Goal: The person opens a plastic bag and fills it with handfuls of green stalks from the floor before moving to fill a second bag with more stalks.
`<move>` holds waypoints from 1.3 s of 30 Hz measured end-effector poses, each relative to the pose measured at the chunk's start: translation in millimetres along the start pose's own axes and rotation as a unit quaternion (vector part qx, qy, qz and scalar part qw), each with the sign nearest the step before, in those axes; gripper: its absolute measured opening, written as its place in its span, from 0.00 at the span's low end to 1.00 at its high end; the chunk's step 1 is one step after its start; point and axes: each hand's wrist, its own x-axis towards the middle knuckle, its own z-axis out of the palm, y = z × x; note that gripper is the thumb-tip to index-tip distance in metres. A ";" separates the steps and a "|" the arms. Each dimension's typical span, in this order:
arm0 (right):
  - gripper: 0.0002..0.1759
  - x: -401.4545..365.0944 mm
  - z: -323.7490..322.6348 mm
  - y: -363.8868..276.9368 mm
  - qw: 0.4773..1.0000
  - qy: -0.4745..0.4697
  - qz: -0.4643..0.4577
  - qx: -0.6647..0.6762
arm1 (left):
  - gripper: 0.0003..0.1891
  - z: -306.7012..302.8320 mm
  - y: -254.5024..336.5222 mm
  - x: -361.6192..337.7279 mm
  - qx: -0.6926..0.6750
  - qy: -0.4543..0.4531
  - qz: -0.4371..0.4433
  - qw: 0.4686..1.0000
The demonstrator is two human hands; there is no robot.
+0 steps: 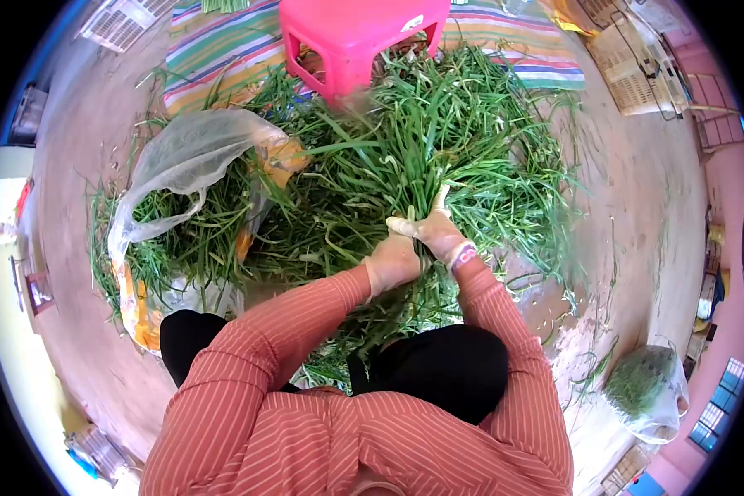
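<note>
A big heap of long green leafy stalks (438,140) lies on the ground in front of me. Both hands wear pale gloves. My left hand (391,260) is closed around the base of a bunch of the stalks (426,178). My right hand (436,231) grips the same bunch just to the right and slightly higher, one finger pointing up along the stalks. My striped orange-red sleeves and dark trousers fill the lower middle of the view.
A clear plastic bag (186,153) holding more greens lies at the left. A pink plastic stool (355,37) stands behind the heap on a striped mat (215,45). Another bag of greens (646,388) sits at lower right on the bare concrete floor (636,207).
</note>
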 end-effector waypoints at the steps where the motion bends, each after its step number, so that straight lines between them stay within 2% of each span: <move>1: 0.81 0.4 6.2 -6.1 1.000 -0.005 -0.002 -0.002 | 0.44 21.4 -32.4 14.9 0.076 0.107 0.067 0.989; 2: 0.80 -0.2 11.8 -15.2 0.996 0.034 0.047 -0.075 | 0.46 42.6 -64.3 29.3 0.161 0.223 0.113 0.955; 3: 0.79 -0.1 16.0 -22.6 0.982 0.074 0.094 -0.148 | 0.47 38.3 -58.8 12.9 0.061 0.175 0.125 0.975; 4: 0.76 1.7 23.3 -17.8 0.969 0.120 0.082 -0.202 | 0.49 38.8 -57.2 -1.2 -0.042 0.124 0.135 0.982; 5: 0.74 5.9 23.5 -11.5 0.976 0.118 0.059 -0.175 | 0.43 48.0 -58.9 -9.4 -0.008 0.212 0.154 0.965; 6: 0.72 12.1 19.8 0.6 0.981 0.115 0.038 -0.150 | 0.43 43.4 -58.5 -14.7 -0.013 0.221 0.151 0.964; 8: 0.61 21.5 22.7 24.6 0.988 0.085 -0.085 0.091 | 0.35 26.2 -52.0 -33.2 -0.054 0.187 0.149 0.969; 9: 0.57 26.3 24.1 36.4 0.967 0.050 -0.138 0.207 | 0.30 12.6 -35.5 -48.2 -0.098 0.153 0.151 0.972; 10: 0.54 19.9 24.2 32.1 0.931 0.015 -0.173 0.322 | 0.30 10.7 -36.2 -48.3 -0.102 0.160 0.151 0.970; 11: 0.50 14.6 19.8 27.1 0.928 0.016 -0.145 0.342 | 0.31 10.2 -37.6 -44.9 -0.094 0.150 0.146 0.973; 12: 0.50 14.9 13.7 30.1 0.905 -0.030 -0.144 0.399 | 0.32 10.5 -39.9 -40.3 -0.086 0.136 0.139 0.977; 14: 0.52 11.0 1.8 26.5 0.930 -0.045 -0.021 0.364 | 0.33 8.5 -42.8 -31.4 -0.038 0.119 0.118 0.985; 15: 0.55 15.0 0.3 27.8 0.929 -0.067 0.014 0.364 | 0.34 12.5 -49.9 -27.1 0.015 0.157 0.140 0.978; 16: 0.60 -7.6 5.7 0.5 0.948 -0.047 -0.022 0.315 | 0.35 16.0 -57.0 -22.5 0.068 0.196 0.161 0.965; 18: 0.63 -38.9 13.7 -41.1 0.971 0.006 0.022 0.237 | 0.35 15.5 -49.9 -37.6 0.034 0.188 0.146 0.971; 19: 0.72 -18.9 14.2 -23.2 0.986 0.002 0.023 0.168 | 0.36 14.2 -44.6 -49.0 0.003 0.182 0.127 0.975; 20: 0.72 -1.0 18.2 -5.3 0.985 0.001 0.023 0.169 | 0.36 13.0 -40.8 -64.4 0.003 0.181 0.126 0.975; 21: 0.73 16.7 23.9 9.8 0.996 0.051 0.026 0.062 | 0.36 11.9 -38.5 -83.9 0.013 0.149 0.131 0.980; 23: 0.80 -2.2 40.5 -27.8 0.977 0.143 0.081 -0.137 | 0.36 13.9 -47.8 -120.1 0.055 0.123 0.161 0.978; 25: 0.76 -7.4 56.9 -37.5 0.957 0.177 0.078 -0.215 | 0.32 3.6 -63.7 -160.0 0.093 0.166 0.189 0.963; 26: 0.75 0.8 56.9 -33.0 0.948 0.190 0.082 -0.242 | 0.29 -8.6 -74.5 -175.0 0.104 0.257 0.241 0.930; 27: 0.72 11.9 56.6 -20.8 0.943 0.212 0.058 -0.251 | 0.30 -30.6 -78.0 -192.8 0.154 0.285 0.185 0.928; 28: 0.69 18.8 53.0 -9.7 0.935 0.238 0.037 -0.259 | 0.31 -50.5 -90.6 -203.8 0.195 0.356 0.178 0.897; 30: 0.60 15.5 38.2 -5.8 0.964 0.203 0.011 -0.173 | 0.39 -96.4 -101.8 -234.2 0.348 0.434 0.105 0.824; 31: 0.49 9.1 37.1 -4.1 0.968 0.228 -0.070 -0.083 | 0.43 -112.7 -116.8 -242.2 0.416 0.504 0.078 0.753; 32: 0.37 54.9 16.4 53.4 0.976 0.170 -0.126 0.050 | 0.45 -117.8 -123.4 -260.1 0.487 0.525 0.011 0.698; 33: 0.30 21.7 11.1 27.8 0.974 0.155 -0.131 0.098 | 0.48 -124.8 -136.7 -269.6 0.571 0.541 -0.056 0.615; 34: 0.23 -15.7 7.5 -3.9 0.970 0.140 -0.134 0.147 | 0.42 -134.9 -148.3 -279.1 0.599 0.546 -0.060 0.582; 35: 0.17 -53.1 3.8 -35.6 0.963 0.125 -0.136 0.195 | 0.43 -143.4 -161.2 -287.2 0.619 0.535 -0.102 0.566; 36: 0.18 -69.0 -1.4 -38.0 0.953 0.150 -0.179 0.195 | 0.45 -151.5 -172.8 -293.0 0.637 0.523 -0.145 0.548; 37: 0.20 -85.9 -5.2 -45.8 0.949 0.173 -0.126 0.233 | 0.45 -161.7 -181.1 -297.3 0.636 0.524 -0.146 0.548; 38: 0.25 -96.2 -14.0 -43.8 0.950 0.184 -0.156 0.199 | 0.46 -173.8 -188.2 -301.0 0.643 0.540 -0.166 0.517; 39: 0.26 -109.9 -23.7 -43.3 0.962 0.127 -0.130 0.205 | 0.46 -185.9 -193.6 -302.5 0.649 0.555 -0.185 0.487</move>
